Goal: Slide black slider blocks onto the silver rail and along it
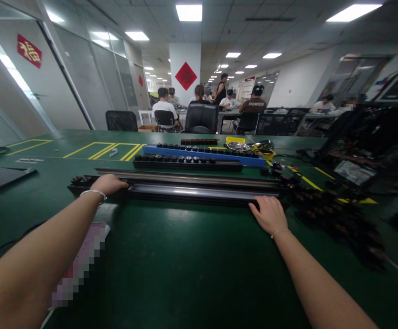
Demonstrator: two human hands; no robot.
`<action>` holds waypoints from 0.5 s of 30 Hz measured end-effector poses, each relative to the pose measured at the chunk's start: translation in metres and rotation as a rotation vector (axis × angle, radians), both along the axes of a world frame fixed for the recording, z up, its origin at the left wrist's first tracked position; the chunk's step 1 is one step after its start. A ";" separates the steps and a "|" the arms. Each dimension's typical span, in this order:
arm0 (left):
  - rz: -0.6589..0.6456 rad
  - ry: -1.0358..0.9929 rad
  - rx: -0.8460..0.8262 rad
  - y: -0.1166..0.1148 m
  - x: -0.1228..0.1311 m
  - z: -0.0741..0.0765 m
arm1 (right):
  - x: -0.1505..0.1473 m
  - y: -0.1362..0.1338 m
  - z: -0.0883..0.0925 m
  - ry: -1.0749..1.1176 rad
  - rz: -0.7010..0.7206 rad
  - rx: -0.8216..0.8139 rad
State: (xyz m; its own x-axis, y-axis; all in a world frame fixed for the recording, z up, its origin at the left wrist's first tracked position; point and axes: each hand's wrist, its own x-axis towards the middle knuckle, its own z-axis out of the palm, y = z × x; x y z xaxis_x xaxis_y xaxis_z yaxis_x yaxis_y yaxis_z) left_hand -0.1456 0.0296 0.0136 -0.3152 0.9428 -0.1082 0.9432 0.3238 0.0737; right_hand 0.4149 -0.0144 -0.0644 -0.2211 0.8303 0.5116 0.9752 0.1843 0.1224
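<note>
Left hand (108,183) looks pinched on the shiny rail (192,192) around 11 o'clock. Right hand (270,212) drapes over its 1 o'clock end, can't tell how firmly. Seems like a steadying step, so shifting it probably calls for both ends going evenly. Further out at 12, a black tray (185,167) holds round parts (174,159); behind, a blue tray (246,160) seems to hold more.

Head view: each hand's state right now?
Left hand: fingers curled at the black rail's left end; grip can't be told.
Right hand: at the rail's right end; grip can't be told.
</note>
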 end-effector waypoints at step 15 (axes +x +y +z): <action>-0.029 -0.003 -0.020 0.002 0.022 0.004 | 0.000 -0.001 0.001 0.012 0.010 0.003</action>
State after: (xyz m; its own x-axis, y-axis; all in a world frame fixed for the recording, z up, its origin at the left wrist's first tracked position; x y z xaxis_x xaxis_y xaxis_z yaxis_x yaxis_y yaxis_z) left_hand -0.1234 0.0313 0.0174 -0.2877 0.9491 -0.1280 0.9520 0.2980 0.0705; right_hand 0.4145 -0.0156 -0.0630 -0.2236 0.8264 0.5168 0.9746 0.1942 0.1112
